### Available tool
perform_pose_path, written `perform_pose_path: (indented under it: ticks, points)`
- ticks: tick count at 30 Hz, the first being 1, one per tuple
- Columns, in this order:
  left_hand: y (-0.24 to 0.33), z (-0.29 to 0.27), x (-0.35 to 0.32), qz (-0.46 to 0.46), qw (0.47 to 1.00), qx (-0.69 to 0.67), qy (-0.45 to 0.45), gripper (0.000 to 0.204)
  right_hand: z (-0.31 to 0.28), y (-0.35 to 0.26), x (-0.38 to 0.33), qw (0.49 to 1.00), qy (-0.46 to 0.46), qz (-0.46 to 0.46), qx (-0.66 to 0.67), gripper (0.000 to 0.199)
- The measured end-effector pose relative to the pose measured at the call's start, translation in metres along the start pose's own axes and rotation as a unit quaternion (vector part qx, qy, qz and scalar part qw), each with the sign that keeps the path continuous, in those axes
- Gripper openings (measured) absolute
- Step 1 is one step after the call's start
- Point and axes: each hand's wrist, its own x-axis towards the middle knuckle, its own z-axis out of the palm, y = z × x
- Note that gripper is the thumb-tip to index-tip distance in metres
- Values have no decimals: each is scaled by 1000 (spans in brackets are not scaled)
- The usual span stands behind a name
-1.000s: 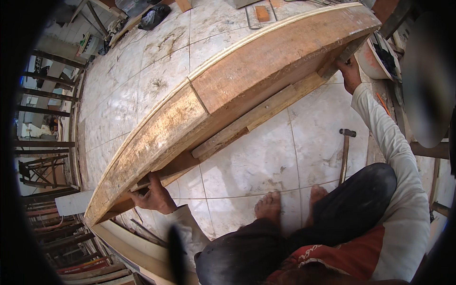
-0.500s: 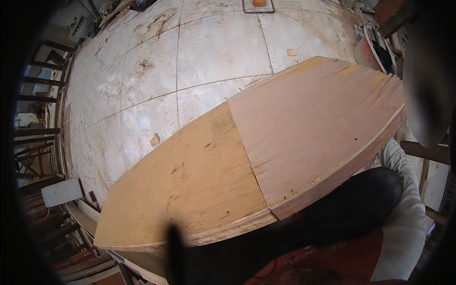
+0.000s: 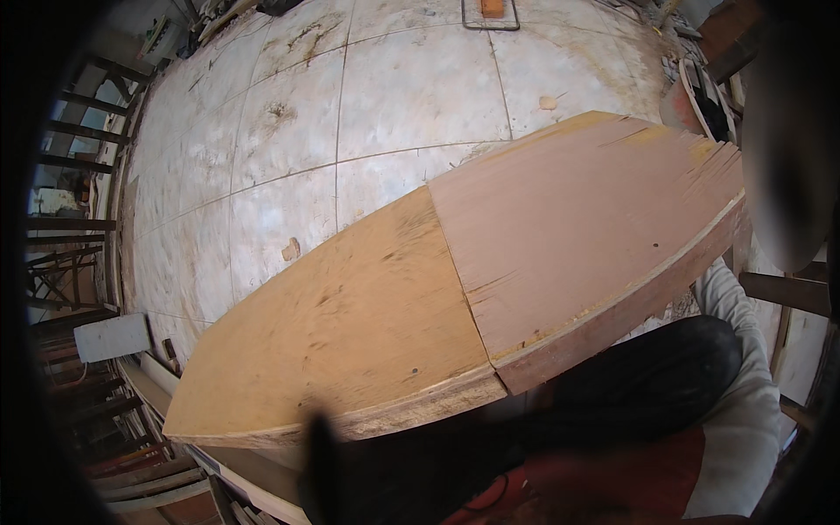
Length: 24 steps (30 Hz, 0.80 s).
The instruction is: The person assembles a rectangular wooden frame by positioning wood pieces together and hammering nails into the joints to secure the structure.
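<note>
Near edge: a dark trouser leg [image 3: 630,385] and a red cloth [image 3: 612,481] fill the lower right, with a pale grey sleeve [image 3: 744,420] running up the right side behind the panel.
Hands: neither the left hand nor the right hand shows; both seem hidden under or behind the panel, so whether the fingers are apart, together or clamped on its edge cannot be told.
Panel: a large flat wooden panel [image 3: 455,297] lies across the middle of the view, tilted, its thick near edge facing the person; it spans from near left to far right.
Panel halves: the left half is yellowish plywood [image 3: 341,332], the right half is reddish-brown board [image 3: 586,236]; they meet in a seam running near to far.
Step in hand: judging by the tilt and the hidden hands, the panel looks to be held up or turned over by its edges.
Next move calls for: probably a steady grip at both ends and room on the floor beyond.
Left side: a white box [image 3: 109,337] and dark wooden frames [image 3: 61,262] stand along the wall.
Far: a stained tiled floor [image 3: 350,114] with small wood scraps, and an orange block [image 3: 492,7] at the top edge.
</note>
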Motion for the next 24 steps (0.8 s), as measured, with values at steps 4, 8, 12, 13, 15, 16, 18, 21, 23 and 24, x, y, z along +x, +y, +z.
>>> perform_pose_path:
  ticks: [4,8,12,13,15,16,18,21,23,24]
  points:
    - [10,1,32,70,997,4,-16,48,25,-8,14,999,-28,-14,15,52]
    - [35,64,77,126,984,-87,-94,48,9,-32,28,998,-38,-46,24,52]
    - [68,107,132,120,984,-85,-105,43,63,-75,-3,1000,-17,10,-21,60]
    - [88,124,136,110,987,-30,-114,39,59,-78,-13,997,-42,35,-45,65]
    - [92,135,158,91,991,11,-100,35,56,-51,-33,987,-117,62,-87,60]
    - [91,138,163,85,989,46,-114,35,56,-42,-49,980,-155,65,-109,54]
    - [83,144,165,101,987,25,-123,34,51,4,-82,977,-184,12,-106,44]
    - [68,141,167,104,988,23,-113,37,54,24,-130,951,-196,3,-240,46]
    - [65,142,165,111,988,0,-108,39,57,32,-151,937,-161,-119,-286,50]
    - [65,144,164,120,987,-29,-102,42,60,36,-161,923,-132,-157,-324,43]
